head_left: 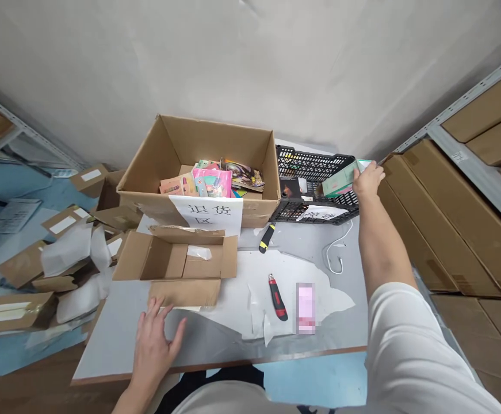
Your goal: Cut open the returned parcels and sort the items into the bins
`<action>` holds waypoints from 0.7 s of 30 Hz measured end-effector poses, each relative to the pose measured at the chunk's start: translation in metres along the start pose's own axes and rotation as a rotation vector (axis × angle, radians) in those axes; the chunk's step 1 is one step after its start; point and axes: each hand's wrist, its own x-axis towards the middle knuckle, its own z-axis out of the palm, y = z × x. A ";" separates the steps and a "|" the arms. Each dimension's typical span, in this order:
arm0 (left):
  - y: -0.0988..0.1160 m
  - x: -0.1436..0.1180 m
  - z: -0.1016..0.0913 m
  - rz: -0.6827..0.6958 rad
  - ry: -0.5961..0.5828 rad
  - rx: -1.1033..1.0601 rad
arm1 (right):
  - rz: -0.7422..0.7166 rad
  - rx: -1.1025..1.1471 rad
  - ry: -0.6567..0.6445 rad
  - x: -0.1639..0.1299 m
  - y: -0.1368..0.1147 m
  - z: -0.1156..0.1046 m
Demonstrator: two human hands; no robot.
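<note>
Right hand (366,179) is stretched out to the far right of the table, fingers clamped on a small pale green and white cardboard box (340,179), held at the rim of the black plastic lattice crate (314,164). Box looks light and stiff, thin card, probably crushable if squeezed hard; it is gripped at its right end, which suits it, since the long flat faces give the fingers purchase. Surface looks glossy, so maybe a bit slippery.

Left hand (155,342) lies flat on the grey table (116,345), fingers spread apart, holding nothing, fingertips just touching the front flap of the small opened brown cardboard carton (176,264). Carton looks empty, flaps splayed.

Behind it sits a big open brown cardboard box (198,167) with colourful packets inside and a white paper sign taped on the front. Crate also has a paper label and some dark items inside; cannot tell what.

On the table: red and black utility knife (278,298), a second black and yellow knife (266,237) near the big box, a white cable (336,253), a blurred pink rectangular item (306,307), torn white paper sheeting. Flattened and taped cartons are piled on the floor at left (17,310); long brown boxes on metal shelving at right (457,218).
</note>
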 end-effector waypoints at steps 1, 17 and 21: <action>0.002 0.000 0.002 -0.016 -0.014 0.016 | 0.017 -0.017 -0.027 -0.002 0.006 0.012; 0.007 -0.007 0.031 -0.127 -0.168 0.059 | 0.058 -0.177 -0.306 -0.008 0.061 0.100; 0.010 -0.009 0.032 -0.130 -0.181 0.068 | 0.091 -0.250 -0.429 -0.007 0.050 0.120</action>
